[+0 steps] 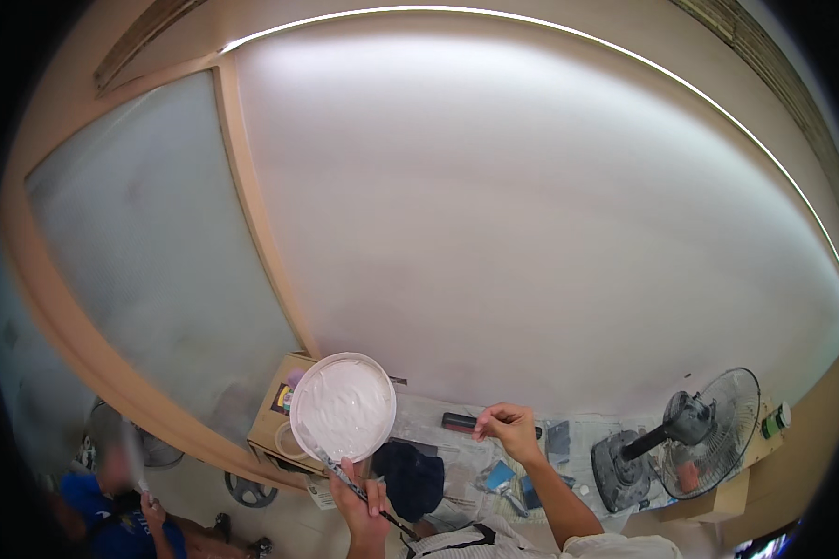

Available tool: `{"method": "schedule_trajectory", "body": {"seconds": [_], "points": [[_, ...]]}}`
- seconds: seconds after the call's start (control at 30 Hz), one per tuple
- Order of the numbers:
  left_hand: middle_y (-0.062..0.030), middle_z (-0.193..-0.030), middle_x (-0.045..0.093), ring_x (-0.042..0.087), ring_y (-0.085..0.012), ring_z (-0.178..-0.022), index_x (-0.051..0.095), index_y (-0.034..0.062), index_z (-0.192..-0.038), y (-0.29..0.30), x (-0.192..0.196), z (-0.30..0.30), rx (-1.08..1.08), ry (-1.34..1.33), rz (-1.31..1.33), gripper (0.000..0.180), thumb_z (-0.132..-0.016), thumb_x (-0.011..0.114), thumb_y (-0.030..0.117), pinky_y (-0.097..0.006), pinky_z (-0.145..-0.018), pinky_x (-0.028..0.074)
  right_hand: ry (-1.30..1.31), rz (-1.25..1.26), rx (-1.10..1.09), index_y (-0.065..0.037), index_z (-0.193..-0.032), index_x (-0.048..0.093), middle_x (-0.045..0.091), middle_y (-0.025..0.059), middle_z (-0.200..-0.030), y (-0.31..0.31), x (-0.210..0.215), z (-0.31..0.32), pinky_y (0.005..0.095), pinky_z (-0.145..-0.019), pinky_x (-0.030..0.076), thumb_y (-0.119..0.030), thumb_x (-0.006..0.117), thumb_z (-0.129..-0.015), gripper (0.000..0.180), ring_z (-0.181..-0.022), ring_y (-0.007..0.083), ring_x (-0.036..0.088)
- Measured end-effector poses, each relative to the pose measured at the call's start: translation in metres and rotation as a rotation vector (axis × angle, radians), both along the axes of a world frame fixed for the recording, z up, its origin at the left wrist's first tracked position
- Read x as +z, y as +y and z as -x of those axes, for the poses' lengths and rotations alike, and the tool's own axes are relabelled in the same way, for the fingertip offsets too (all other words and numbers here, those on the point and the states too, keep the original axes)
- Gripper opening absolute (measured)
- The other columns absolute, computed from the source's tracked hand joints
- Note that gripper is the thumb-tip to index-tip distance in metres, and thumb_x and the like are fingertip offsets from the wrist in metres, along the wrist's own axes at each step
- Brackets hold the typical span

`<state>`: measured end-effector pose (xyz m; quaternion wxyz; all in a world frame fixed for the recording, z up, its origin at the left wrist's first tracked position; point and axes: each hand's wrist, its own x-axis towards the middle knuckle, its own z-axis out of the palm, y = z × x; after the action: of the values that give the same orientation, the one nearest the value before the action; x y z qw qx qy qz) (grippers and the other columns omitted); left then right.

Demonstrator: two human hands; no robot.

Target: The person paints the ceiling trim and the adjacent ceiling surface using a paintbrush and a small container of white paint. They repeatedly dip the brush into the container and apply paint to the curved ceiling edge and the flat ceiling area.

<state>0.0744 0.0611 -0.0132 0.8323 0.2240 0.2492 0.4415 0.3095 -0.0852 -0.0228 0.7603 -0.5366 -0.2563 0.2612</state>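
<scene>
Our L hand (362,512) is clenched, grip detailed last; our R hand (509,430) is raised w/ fingers curled, can't tell if it pinches anything. Wall (531,233): pale, smooth-looking; we can't confirm how much is done vs. left. Bench (429,407): papered, w/ fan (686,415) toward R end. Box (268,434): L side, partly behind tub (393,402). Tub sits just above L hand, w/ lots of white paste (347,401), so we judge plenty unused. Black-red tool (459,423): by R fingertips, contact unclear. Slim tool (338,470): in L grip, upper end at tub's near rim, i.e. off wall.
</scene>
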Motion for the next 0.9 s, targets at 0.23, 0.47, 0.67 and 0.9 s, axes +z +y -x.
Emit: {"method": "schedule_trajectory", "body": {"seconds": [0.23, 0.47, 0.67, 0.9], "points": [[-0.0092, -0.127, 0.065, 0.032, -0.005, -0.033, 0.05, 0.0115, -0.121, -0.001, 0.005, -0.007, -0.084, 0.011, -0.062, 0.024, -0.105, 0.049, 0.029, -0.021, -0.031, 0.029, -0.055, 0.091, -0.039, 0.001, -0.078, 0.065, 0.059, 0.0031, -0.059, 0.007, -0.008, 0.015, 0.0246, -0.048, 0.045, -0.018, 0.064, -0.099, 0.028, -0.049, 0.01, 0.053], [-0.0071, -0.112, 0.067, 0.033, -0.007, -0.031, 0.047, 0.01, -0.123, -0.001, 0.006, -0.01, -0.072, 0.017, -0.126, 0.026, -0.105, 0.05, 0.029, -0.023, -0.03, 0.029, -0.019, 0.101, -0.113, 0.002, -0.085, 0.069, 0.066, 0.0074, -0.067, 0.014, -0.007, 0.036, 0.0266, -0.055, 0.049, -0.013, 0.066, -0.097, 0.019, -0.058, 0.0137, 0.063], [-0.0072, -0.103, 0.065, 0.035, -0.0079, -0.031, 0.046, 0.0112, -0.123, -0.013, 0.012, -0.006, -0.042, -0.009, -0.15, 0.021, -0.106, 0.048, 0.024, -0.024, -0.032, 0.027, -0.038, 0.231, 0.005, 0.001, -0.078, 0.067, 0.065, 0.0061, -0.066, -0.001, -0.019, 0.033, 0.026, -0.056, 0.049, -0.012, 0.07, -0.094, 0.021, -0.059, 0.0132, 0.063], [-0.001, -0.074, 0.056, 0.035, -0.0087, -0.032, 0.047, 0.0132, -0.117, -0.027, 0.022, -0.006, 0.0, 0.058, -0.187, 0.014, -0.106, 0.049, 0.023, -0.025, -0.033, 0.027, -0.019, 0.103, 0.015, -0.004, -0.086, 0.058, 0.062, 0.0052, -0.068, -0.001, -0.035, 0.042, 0.0273, -0.055, 0.048, -0.014, 0.067, -0.096, 0.017, -0.06, 0.0124, 0.061]]}}
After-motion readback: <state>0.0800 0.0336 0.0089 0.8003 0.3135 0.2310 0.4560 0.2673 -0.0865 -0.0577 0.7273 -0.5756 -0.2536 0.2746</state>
